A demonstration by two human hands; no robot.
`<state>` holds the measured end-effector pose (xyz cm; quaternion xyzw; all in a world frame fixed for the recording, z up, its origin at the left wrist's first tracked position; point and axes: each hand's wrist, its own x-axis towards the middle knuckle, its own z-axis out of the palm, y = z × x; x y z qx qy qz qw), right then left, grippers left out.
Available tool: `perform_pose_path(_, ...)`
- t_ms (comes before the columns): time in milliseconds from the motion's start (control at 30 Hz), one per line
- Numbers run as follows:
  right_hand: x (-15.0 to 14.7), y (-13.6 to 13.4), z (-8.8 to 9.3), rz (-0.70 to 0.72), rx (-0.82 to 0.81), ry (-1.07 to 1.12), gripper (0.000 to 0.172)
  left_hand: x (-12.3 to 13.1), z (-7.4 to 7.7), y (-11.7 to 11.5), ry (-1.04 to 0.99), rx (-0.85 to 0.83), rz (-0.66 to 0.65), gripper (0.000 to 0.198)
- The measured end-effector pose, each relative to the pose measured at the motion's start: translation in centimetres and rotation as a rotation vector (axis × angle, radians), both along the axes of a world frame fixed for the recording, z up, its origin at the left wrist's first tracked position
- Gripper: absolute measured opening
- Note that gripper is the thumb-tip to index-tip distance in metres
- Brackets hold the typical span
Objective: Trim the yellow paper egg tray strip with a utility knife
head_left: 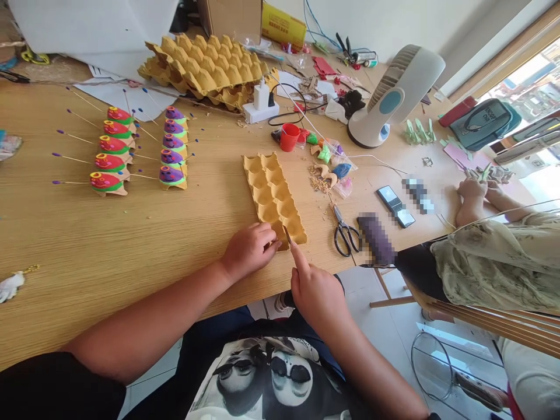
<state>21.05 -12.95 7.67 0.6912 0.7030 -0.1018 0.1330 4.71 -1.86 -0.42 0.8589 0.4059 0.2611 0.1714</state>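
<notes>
A yellow pulp egg carton [271, 186], two cups wide, lies on the wooden table in front of me. With curled fingers my left hand [251, 248] grips its near left corner. My right hand [317, 286] is closed around a small knife [286, 234], index finger stretched along its back. The dark blade points into the near end of the carton, between the two rows; its handle is hidden in my palm. Right of the carton lie black-handled scissors [343, 230], slightly apart.
Painted carton pieces with cotton swabs [109, 151] and purple ones [174, 149] stand at left. Stacked egg trays [205, 64], a power strip [260, 109], a red cup [289, 137] and a fan [396, 87] are farther back. A co-worker's hands [475, 189] work at right, beyond a phone [396, 205].
</notes>
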Motion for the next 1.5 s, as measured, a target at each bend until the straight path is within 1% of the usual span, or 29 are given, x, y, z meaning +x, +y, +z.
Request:
perform_pose_path(100,0.3,-0.6,0.1,0.036,-0.003,-0.002,0.062,0.1,0.0,-0.1,0.009,-0.006,0.003,0.020)
perform_pose_path(167,0.6,-0.8,0.1,0.027,0.001,0.001,0.061,0.1,0.0,-0.1,0.010,-0.005,-0.007,0.018)
perform_pose_path(333,0.2,0.0,-0.1,-0.004,0.009,-0.002,0.059,0.0,-0.1,0.1,0.023,0.021,-0.013,0.023)
perform_pose_path(533,0.3,-0.8,0.3,0.025,0.004,0.002,0.060,-0.1,-0.2,0.1,-0.005,0.004,-0.042,0.018)
perform_pose_path(700,0.0,0.1,0.1,-0.005,0.023,0.028,0.058,-0.2,-0.2,0.3,-0.007,0.008,-0.041,0.022)
perform_pose_path(900,0.4,-0.6,0.2,0.015,0.021,0.033,0.060,-0.1,-0.3,0.4,-0.018,0.004,-0.058,0.017)
perform_pose_path(1067,0.2,0.3,0.0,0.000,0.031,0.040,0.058,-0.2,-0.3,0.4,0.005,0.028,-0.058,0.022)
perform_pose_path(1233,0.4,-0.5,0.1,0.009,0.022,0.039,0.059,-0.1,-0.2,0.2,0.004,-0.001,-0.074,0.018)
perform_pose_path(1300,0.3,-0.5,0.1,0.012,0.023,0.023,0.058,-0.1,-0.1,0.1,0.002,-0.001,-0.072,0.018)
perform_pose_path(1433,-0.3,0.2,0.1,-0.007,0.034,-0.008,0.059,0.0,0.1,0.2,-0.002,0.007,-0.044,0.025)
perform_pose_path(1500,-0.2,0.1,0.2,0.005,0.027,-0.014,0.059,0.0,0.1,0.2,-0.015,-0.003,-0.033,0.024)
